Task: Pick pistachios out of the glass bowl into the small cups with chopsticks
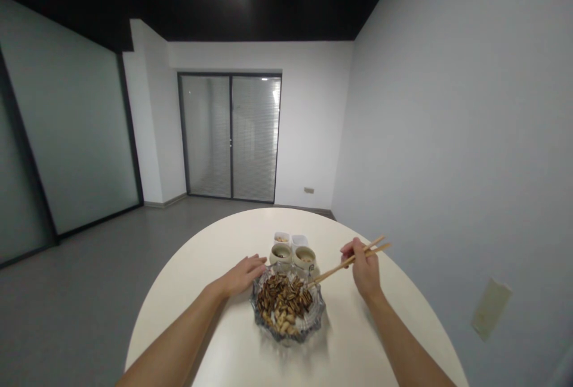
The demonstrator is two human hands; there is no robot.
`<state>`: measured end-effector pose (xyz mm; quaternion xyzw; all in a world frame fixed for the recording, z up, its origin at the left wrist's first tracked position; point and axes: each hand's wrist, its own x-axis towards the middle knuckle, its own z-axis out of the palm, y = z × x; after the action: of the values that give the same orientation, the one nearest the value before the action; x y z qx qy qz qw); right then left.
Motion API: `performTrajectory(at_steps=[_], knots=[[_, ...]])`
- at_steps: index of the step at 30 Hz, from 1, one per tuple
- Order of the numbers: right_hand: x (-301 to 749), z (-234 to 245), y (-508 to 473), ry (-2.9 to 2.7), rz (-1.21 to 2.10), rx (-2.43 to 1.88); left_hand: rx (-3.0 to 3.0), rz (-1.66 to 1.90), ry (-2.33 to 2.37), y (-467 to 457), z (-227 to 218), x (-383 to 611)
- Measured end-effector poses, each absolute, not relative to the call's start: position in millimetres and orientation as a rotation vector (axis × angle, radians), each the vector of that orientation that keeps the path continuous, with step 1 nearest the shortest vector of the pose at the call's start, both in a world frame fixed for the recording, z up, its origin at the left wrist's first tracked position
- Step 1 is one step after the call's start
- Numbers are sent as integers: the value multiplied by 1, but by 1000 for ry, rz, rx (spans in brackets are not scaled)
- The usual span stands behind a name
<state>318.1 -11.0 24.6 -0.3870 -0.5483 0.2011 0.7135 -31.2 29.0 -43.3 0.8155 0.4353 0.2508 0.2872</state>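
Note:
A scalloped glass bowl (319, 314) stands on the white table, holding dark striped seeds (280, 292) and paler peanuts or nuts (284, 321) toward its near side. My left hand (245, 275) rests at the bowl's left rim, fingers stretched out. In my right hand (363, 264) is a pair of wooden chopsticks (333, 270), their tips reaching down to the seeds at the bowl's right side. Whether the tips pinch anything is too small to tell. Just behind the bowl sit two small round cups (281, 251) with a little something in each.
Two white square dishes stand behind the cups; the left dish (282, 236) has pale bits in it, beside the right dish (299, 240). The round white table (215, 339) has its right edge near a wall (447, 166). Glass doors (230, 136) are at the back.

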Motion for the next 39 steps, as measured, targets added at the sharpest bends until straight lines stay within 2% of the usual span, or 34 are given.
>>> performTrajectory(at_steps=[16,39], knots=[[302,30,-24,-1505,545,-875,2169,666,1182,29,-43,-31],[310,22,-13,-1342,452,-854,2164,677,1178,31,-47,-32]])
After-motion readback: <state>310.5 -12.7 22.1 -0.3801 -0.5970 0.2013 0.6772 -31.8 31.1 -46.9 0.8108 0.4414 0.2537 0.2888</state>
